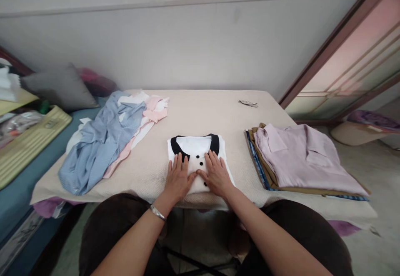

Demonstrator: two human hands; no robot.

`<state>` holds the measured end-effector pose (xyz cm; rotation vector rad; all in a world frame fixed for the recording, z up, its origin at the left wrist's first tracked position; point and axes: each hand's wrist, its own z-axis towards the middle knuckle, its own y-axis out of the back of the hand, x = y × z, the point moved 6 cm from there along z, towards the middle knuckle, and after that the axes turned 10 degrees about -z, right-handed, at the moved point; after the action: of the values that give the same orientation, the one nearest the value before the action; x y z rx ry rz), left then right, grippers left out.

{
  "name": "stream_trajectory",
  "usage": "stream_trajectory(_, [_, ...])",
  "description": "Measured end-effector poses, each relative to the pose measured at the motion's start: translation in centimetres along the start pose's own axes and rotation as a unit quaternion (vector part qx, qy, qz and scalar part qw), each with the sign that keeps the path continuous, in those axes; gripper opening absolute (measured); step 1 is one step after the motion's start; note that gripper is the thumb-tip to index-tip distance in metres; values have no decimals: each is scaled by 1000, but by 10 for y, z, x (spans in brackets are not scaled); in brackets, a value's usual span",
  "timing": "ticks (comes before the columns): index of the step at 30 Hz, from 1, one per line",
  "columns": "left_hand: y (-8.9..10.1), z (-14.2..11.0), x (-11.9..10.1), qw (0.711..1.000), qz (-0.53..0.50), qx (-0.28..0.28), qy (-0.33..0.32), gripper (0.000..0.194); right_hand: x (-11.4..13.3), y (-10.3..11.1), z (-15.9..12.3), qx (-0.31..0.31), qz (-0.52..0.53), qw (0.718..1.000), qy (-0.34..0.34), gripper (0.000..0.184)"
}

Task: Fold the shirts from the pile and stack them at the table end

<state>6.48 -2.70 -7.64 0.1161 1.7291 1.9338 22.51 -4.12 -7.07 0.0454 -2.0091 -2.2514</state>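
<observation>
A white shirt (193, 144) with a black collar and black buttons lies folded on the cream-covered table (203, 105), close to its front edge. My left hand (178, 176) rests flat on the left half of the shirt, fingers stretched out over the front below the collar. On the right half lies my right hand (217, 174), also flat, its fingertips at the black collar. The two thumbs nearly meet beside the row of buttons. Part of the shirt front is hidden under my hands.
A loose heap of clothes with a blue garment (106, 138) lies on the left. To the right is a folded stack topped by a pale pink shirt (300, 155). Glasses (248, 103) lie toward the back. A grey cushion (61, 86) sits at far left, before the wall.
</observation>
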Motion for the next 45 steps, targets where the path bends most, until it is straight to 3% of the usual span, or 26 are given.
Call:
stream_trajectory(4, [-1,0,2,1000,-1,-2,0,71,-8,-7,3,21,1,1000,-1,79])
stream_trajectory(10, [9,-2,-3,1000,-1,-23,9,69,-11,5,5,-22,-16,999,-28,76])
stream_trajectory(14, [1,-1,1,1000,3,6,2,68,-25,-6,7,20,-19,998,-64,78])
stream_trajectory(19, [1,0,3,1000,5,6,-6,69,-32,-10,10,31,-17,998,-55,76])
stream_trajectory(25, [-1,-1,2,1000,5,-6,-11,70,-41,1,21,-16,-23,998,-63,71])
stream_trajectory(27, [-3,-1,2,1000,6,-13,-12,69,-49,6,28,-33,-6,995,-93,66])
stream_trajectory(31, [-6,-1,3,1000,10,-23,-18,69,-82,16,37,-45,75,969,-231,52])
stream_trajectory(33, [-7,0,3,999,13,-24,-20,69,-89,19,41,-29,115,964,-238,46])
stream_trajectory(38, [-6,0,5,999,15,-32,-25,67,-57,27,38,-20,68,989,-128,33])
stream_trajectory(41, [-6,0,5,998,17,-42,-34,68,-35,28,30,-24,21,994,-104,36])
stream_trajectory(45, [-7,1,5,998,33,-44,-38,68,-26,29,27,-29,-1,996,-90,35])
